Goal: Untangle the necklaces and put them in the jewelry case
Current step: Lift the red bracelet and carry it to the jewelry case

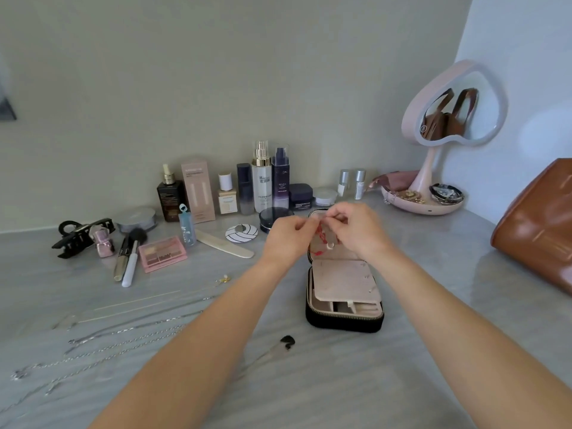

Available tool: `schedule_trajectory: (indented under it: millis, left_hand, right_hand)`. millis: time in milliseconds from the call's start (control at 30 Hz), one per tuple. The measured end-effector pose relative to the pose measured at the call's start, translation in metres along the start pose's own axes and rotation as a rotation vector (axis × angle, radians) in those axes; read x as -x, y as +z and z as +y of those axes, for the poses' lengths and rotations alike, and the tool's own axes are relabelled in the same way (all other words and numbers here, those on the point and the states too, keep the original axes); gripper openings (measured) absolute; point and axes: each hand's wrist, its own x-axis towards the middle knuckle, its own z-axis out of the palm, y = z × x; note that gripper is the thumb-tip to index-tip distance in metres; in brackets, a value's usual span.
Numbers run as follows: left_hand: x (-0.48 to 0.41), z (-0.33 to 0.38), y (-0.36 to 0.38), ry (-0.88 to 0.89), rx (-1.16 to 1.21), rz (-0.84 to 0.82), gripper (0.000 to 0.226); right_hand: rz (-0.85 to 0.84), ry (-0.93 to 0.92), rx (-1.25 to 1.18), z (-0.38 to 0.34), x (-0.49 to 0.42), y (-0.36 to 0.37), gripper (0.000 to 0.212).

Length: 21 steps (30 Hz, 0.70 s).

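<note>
Left hand (289, 239): is reaching to the centre of the frame, fingers curled, pinching one end of the red necklace.
Right hand (356, 230): is pinching the other end just to the right, its fingertips nearly meeting those of the left hand.
Red necklace (319, 235): is hanging between the two hands in front of the raised lid of the jewelry case. A pale ring is showing near its lower end.
Jewelry case (343, 318): black with a zip edge, is lying open on the table (433, 289) just below the hands, right of centre. A pink flap is covering most of its lower compartments.
Silver chains (123, 332): are lying stretched out in rows at the lower left of the frame, well apart from the case.
Dark-pendant necklace (287, 342): is lying on the table near the case's lower left corner.
Bottles (261, 178): are standing in a row along the wall, above the hands.
Heart-shaped mirror (455, 109): is standing at the upper right.
Brown bag (535, 227): is sitting at the right edge of the frame.
</note>
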Motion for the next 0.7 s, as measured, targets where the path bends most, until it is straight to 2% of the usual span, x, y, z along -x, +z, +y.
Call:
schedule_trajectory:
  millis: [100,133,167,233,300,500,700]
  left_hand:
    - [-0.013,-0.011,-0.001,-0.047,0.077,0.188,0.025]
    - [-0.016,-0.013,-0.001,-0.074,0.100,0.193,0.025]
    - [-0.018,-0.014,0.000,-0.103,0.126,0.142,0.027]
    - [-0.016,-0.016,0.007,-0.152,0.202,-0.062,0.029]
    - [-0.010,-0.016,0.012,-0.184,0.277,-0.194,0.019]
    - [0.010,-0.014,0.002,-0.178,0.303,-0.255,0.016]
    - [0.047,-0.007,-0.010,-0.241,0.384,-0.344,0.014]
  right_hand:
    - [-0.008,-0.029,0.050,0.003,-0.007,0.001,0.007]
    - [-0.010,-0.028,0.049,0.005,-0.008,0.001,0.008]
    - [-0.008,-0.029,0.045,0.007,-0.008,0.000,0.009]
    - [0.004,-0.039,0.047,0.010,-0.008,-0.001,0.010]
    - [0.013,-0.049,0.053,0.012,-0.005,-0.003,0.010]
    - [0.010,-0.058,0.095,0.001,0.008,-0.005,0.005]
    - [-0.013,-0.105,0.339,-0.024,0.037,-0.010,0.010]
